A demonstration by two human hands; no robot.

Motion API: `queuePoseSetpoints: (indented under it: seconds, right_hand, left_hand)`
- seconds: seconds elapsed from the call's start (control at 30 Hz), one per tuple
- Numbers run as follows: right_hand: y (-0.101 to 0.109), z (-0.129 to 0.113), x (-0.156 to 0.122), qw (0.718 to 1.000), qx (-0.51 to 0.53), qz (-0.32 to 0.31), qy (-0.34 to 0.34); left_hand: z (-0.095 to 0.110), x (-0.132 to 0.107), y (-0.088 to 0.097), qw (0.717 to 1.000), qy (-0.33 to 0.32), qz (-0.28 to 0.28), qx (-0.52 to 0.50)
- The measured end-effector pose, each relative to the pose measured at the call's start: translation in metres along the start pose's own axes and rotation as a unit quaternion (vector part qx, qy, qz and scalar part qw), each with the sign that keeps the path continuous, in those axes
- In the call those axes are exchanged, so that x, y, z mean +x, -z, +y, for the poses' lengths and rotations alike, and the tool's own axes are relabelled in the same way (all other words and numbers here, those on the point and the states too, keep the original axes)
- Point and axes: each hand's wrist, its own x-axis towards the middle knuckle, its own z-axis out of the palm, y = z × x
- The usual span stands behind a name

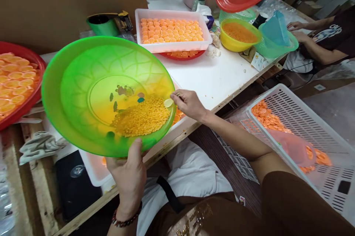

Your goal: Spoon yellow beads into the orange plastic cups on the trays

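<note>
My left hand (129, 175) grips the near rim of a large translucent green plastic tray (83, 77), held tilted above the table. A heap of small yellow beads (142, 118) lies in its lower right part. My right hand (188, 103) is at the tray's right rim with fingers pinched together on a small pale round cap (168, 102) at the edge of the beads.
A white tray of orange caps (172, 31) stands on the white table (222, 77), with a yellow bowl (240, 34) and teal bowl (277, 42) beyond. A red tray of caps (16, 81) is left. A white slotted basket (305, 132) with orange caps sits right. Another person's arms (310, 40) rest far right.
</note>
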Motion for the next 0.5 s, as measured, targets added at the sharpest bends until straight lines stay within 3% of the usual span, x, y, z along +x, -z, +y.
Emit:
queuePoseSetpoints:
  seconds: [0.1,0.2,0.37,0.5]
  right_hand:
    - [-0.02,0.007,0.002,0.99,0.087,-0.044,-0.097]
    - [-0.022,0.011,0.003,0.961,0.197,-0.038,-0.187]
    - [0.003,0.008,0.008,0.927,0.286,0.0,-0.242]
    - [0.026,0.015,0.01,0.94,0.258,0.038,-0.221]
  left_hand:
    - [-0.001,-0.003,0.001,0.999,-0.03,-0.004,0.028]
    - [0.001,-0.005,0.001,0.999,-0.038,-0.002,0.033]
    - [0.006,-0.005,0.002,0.999,-0.034,0.007,0.01]
    - [0.01,-0.004,0.001,0.999,-0.032,0.029,0.005]
